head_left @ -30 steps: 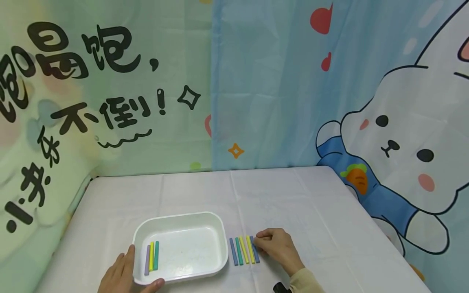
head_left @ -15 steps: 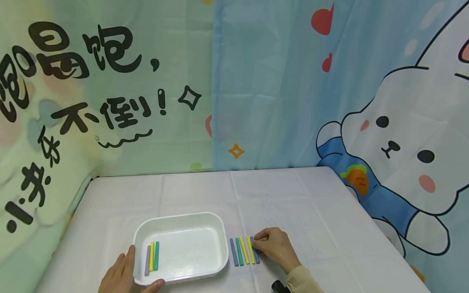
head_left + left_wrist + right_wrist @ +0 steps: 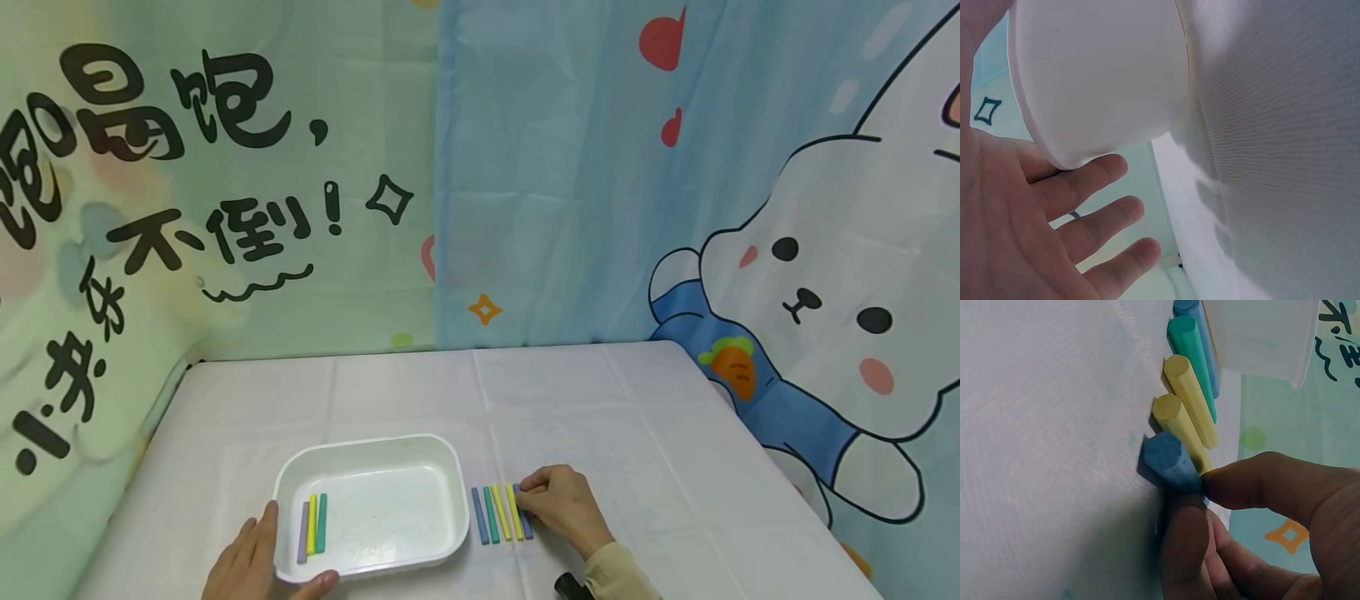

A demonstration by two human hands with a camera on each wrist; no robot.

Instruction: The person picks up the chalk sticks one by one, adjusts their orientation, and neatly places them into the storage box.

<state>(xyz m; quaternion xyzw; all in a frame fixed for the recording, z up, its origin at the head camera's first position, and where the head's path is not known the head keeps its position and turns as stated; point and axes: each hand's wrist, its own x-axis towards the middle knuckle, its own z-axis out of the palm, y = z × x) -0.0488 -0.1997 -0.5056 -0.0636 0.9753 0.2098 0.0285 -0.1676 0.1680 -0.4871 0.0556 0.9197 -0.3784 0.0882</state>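
Observation:
In the head view my left hand [image 3: 246,560] rests against the near-left corner of a white tray [image 3: 367,443], its fingers along the left side and thumb at the front. The left wrist view shows these fingers extended, the index finger touching the tray wall [image 3: 1104,75]. Inside the tray lie a purple chalk stick [image 3: 302,533], a yellow one [image 3: 312,527] and a green one [image 3: 321,525]. Right of the tray, my right hand [image 3: 564,505] pinches a blue chalk stick [image 3: 1169,456] between thumb and fingers. That stick ends a row, close beside a yellow chalk stick [image 3: 1175,415].
The row continues toward the tray with another yellow chalk stick [image 3: 501,513], a green one [image 3: 491,517] and a blue one [image 3: 480,517]. A black object [image 3: 572,587] sits by the right sleeve. Printed curtains [image 3: 540,208] hang behind the white-covered table [image 3: 600,400].
My right hand has shifted very slightly left at the blue chalk stick. The left hand, the tray and the other chalk sticks stay as they were.

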